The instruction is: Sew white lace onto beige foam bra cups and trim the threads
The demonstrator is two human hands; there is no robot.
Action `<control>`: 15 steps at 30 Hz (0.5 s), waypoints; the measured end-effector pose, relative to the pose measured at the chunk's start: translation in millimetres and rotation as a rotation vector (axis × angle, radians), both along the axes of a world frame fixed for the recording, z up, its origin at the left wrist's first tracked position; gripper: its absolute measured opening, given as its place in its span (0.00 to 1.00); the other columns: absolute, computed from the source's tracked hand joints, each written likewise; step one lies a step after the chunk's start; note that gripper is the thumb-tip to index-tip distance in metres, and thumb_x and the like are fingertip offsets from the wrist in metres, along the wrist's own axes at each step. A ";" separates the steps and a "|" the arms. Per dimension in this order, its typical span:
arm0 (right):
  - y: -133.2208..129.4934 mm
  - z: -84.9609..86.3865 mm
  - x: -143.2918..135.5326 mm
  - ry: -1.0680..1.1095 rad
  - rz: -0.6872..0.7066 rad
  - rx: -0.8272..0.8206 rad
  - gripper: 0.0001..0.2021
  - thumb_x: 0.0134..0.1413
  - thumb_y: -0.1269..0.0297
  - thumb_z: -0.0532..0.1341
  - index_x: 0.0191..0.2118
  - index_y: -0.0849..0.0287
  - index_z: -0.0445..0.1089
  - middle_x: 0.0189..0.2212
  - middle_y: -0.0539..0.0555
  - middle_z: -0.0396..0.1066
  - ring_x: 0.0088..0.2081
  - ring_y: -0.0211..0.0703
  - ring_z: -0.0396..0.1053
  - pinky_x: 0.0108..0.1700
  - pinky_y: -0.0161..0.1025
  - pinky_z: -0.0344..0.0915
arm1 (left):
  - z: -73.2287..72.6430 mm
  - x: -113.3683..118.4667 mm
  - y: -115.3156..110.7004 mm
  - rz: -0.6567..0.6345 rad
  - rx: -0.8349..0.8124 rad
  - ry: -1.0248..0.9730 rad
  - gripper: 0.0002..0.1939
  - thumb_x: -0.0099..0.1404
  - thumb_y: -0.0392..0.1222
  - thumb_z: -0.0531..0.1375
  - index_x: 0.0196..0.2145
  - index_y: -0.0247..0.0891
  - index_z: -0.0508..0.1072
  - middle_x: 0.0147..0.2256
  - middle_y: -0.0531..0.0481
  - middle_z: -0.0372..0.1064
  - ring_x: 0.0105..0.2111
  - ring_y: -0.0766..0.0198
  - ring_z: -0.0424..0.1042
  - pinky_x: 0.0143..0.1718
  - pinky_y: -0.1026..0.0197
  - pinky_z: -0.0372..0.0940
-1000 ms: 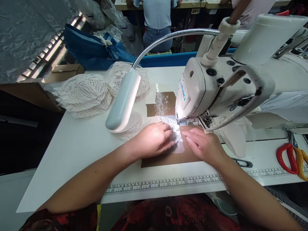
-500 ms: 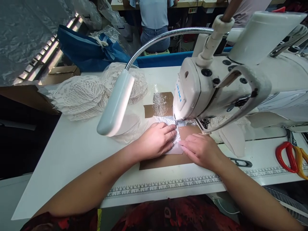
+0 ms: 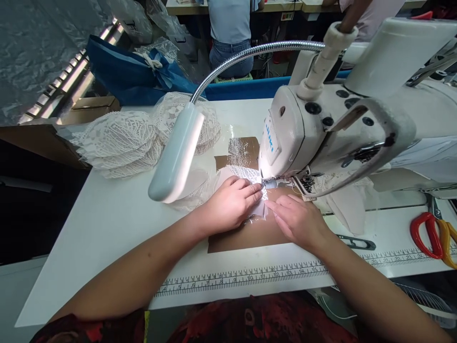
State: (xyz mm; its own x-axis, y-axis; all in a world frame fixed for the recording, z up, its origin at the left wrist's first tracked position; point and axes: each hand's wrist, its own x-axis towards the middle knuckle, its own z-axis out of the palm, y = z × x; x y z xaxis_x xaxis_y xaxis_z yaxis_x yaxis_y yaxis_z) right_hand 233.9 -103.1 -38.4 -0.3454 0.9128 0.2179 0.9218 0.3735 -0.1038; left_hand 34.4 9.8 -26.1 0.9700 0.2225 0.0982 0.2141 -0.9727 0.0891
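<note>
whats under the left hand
The left hand's fingers rest on a white lace piece, with a brown sheet showing below the hand. What lies directly beneath the palm is covered, so I can't tell.

1. One head-worn camera looks from the wearer's head, forward and down.
2. Near, within arm's reach: left hand, right hand, sewing machine.
3. Farther, at top: a seated person.

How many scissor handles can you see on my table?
2: a red handle near the right end of the table and a yellow one beside it, cut off by the picture's edge. Others may be hidden.
</note>
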 end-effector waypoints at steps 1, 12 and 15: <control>0.4 -0.1 -0.4 -0.006 -0.009 -0.008 0.18 0.56 0.75 0.54 0.49 0.61 0.74 0.27 0.53 0.72 0.29 0.43 0.65 0.28 0.39 0.54 | -0.8 -0.1 0.3 0.006 0.002 -0.002 0.19 0.69 0.37 0.51 0.55 0.30 0.69 0.58 0.41 0.65 0.46 0.53 0.65 0.46 0.51 0.59; 11.2 -0.6 -11.0 -0.049 -0.181 -0.103 0.21 0.59 0.72 0.53 0.55 0.54 0.71 0.37 0.55 0.77 0.37 0.46 0.71 0.32 0.39 0.61 | -9.8 1.0 13.6 0.144 0.009 -0.057 0.18 0.67 0.32 0.53 0.54 0.32 0.71 0.55 0.39 0.68 0.51 0.50 0.64 0.52 0.49 0.59; 11.1 -3.2 -10.3 -0.023 -0.185 -0.113 0.21 0.60 0.72 0.53 0.55 0.53 0.71 0.40 0.55 0.77 0.38 0.47 0.71 0.33 0.39 0.62 | -11.9 0.4 16.4 0.167 -0.020 -0.094 0.18 0.67 0.33 0.52 0.53 0.32 0.71 0.54 0.39 0.69 0.51 0.49 0.64 0.51 0.48 0.60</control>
